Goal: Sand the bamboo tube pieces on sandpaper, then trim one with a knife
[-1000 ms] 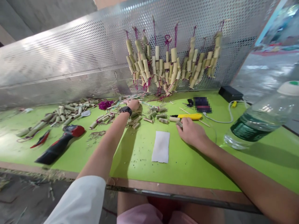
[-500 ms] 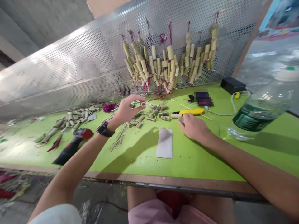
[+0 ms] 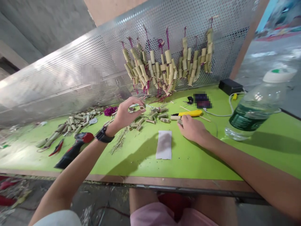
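Above the green table, my left hand pinches a short bamboo piece between thumb and fingertips, its hollow end showing. My right hand rests on the table with its fingers closed round a small bamboo piece. Just beyond its fingertips lie a pale bamboo tube and a yellow-handled knife. Several cut bamboo pieces are scattered between my hands. A white paper lies flat in front of them.
Strung bamboo pieces hang on the perforated metal panel. At left are a bamboo pile, red cutters and a black-and-red power tool. A water bottle, phone and black box stand or lie right.
The view has shifted slightly. My left hand still pinches its bamboo piece, now tilted a little differently, and my right hand has stayed almost in place.
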Demonstrator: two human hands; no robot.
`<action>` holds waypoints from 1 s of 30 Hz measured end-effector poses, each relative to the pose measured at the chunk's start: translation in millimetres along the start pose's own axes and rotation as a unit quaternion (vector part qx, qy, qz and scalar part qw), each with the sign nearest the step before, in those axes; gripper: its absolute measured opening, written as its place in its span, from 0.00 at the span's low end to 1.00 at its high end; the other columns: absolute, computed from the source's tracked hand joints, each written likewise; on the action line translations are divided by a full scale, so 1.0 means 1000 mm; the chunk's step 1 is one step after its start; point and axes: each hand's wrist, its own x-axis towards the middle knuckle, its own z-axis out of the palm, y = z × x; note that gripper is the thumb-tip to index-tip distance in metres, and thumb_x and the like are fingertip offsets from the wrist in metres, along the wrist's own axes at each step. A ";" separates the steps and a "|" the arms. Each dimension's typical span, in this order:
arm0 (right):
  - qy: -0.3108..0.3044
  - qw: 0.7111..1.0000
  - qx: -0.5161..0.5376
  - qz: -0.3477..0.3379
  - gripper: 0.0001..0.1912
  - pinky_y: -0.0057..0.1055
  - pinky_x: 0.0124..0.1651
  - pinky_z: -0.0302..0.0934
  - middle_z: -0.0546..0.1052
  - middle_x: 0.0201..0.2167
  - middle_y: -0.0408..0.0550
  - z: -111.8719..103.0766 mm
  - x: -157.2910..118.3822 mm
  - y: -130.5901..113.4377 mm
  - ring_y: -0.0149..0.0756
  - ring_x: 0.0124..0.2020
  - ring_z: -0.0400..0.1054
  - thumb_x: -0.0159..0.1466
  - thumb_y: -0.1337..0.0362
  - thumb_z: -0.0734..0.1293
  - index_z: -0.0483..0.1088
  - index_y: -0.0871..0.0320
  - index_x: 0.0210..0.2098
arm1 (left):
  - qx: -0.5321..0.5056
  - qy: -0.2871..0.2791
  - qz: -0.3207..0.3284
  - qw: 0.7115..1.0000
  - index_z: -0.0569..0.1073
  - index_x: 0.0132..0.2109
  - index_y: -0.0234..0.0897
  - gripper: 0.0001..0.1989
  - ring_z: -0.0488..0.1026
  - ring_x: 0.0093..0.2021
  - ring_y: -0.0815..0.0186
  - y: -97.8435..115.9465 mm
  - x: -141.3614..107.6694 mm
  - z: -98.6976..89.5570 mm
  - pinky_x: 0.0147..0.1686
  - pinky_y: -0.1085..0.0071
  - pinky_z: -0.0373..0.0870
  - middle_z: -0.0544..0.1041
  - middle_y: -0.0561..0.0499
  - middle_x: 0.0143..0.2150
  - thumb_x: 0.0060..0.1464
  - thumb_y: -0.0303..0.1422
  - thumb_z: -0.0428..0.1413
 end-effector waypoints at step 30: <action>-0.009 1.000 0.006 0.000 0.21 0.35 0.27 0.59 0.77 0.54 0.67 -0.001 0.001 0.000 0.45 0.36 0.76 0.79 0.56 0.56 0.68 0.67 0.59 | 0.023 -0.495 -0.302 0.815 0.86 0.47 0.46 0.19 0.82 0.40 0.55 -0.101 -0.037 -0.026 0.40 0.64 0.75 0.87 0.46 0.47 0.53 0.49 0.64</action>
